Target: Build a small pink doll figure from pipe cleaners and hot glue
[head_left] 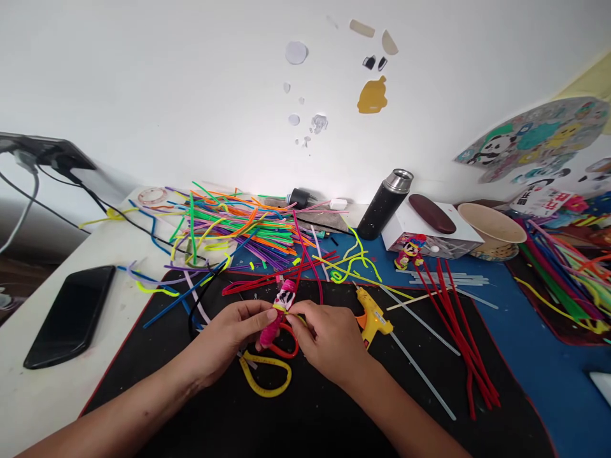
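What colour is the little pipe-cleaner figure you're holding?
The fuzzy pipe-cleaner figure is hot pink with a pink-and-white top; head view.

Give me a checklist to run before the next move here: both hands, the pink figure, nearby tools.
1. Left hand grips pink figure: ok.
2. Right hand pinches the figure's upper part: ok.
3. Glue gun lies on the black mat, apart from right hand: cannot tell, they sit very close.
4. Mat under the hands bare: not ok, a yellow loop and a red loop lie there.
5. Phone off the mat, at left: ok.
6. Flask standing, lid on: ok.
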